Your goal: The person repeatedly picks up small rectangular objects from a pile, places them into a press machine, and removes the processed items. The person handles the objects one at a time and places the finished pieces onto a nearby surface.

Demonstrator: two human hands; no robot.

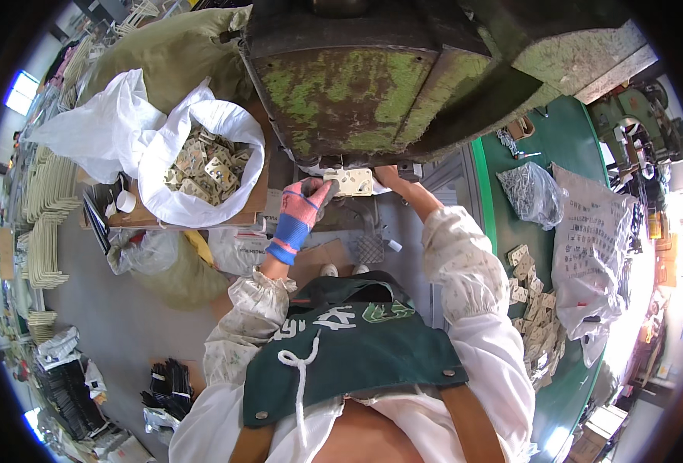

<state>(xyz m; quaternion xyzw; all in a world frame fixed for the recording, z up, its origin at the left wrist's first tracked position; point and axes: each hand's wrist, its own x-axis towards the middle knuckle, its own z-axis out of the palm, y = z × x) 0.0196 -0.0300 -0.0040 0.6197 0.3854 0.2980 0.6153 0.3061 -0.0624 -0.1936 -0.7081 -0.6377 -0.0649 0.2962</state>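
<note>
My left hand (308, 202), in a pink and blue knit glove with grey fingertips, is closed on the left end of a flat cream-coloured metal plate (349, 183) with holes in it. The plate lies level just under the front edge of a large machine (341, 92) with worn green paint. At the plate's right end is my bare right hand (390, 178). Its fingers run under the machine's edge and are hidden, so I cannot see whether they hold anything. Loose floral sleeve covers show on both my forearms.
Left of the machine, an open white sack (202, 202) full of similar plates (210, 171) rests on a wooden surface. A green-topped table (542, 147) at right bears more plates (538, 309), a clear bag of small metal parts (532, 193) and a printed sack (594, 247).
</note>
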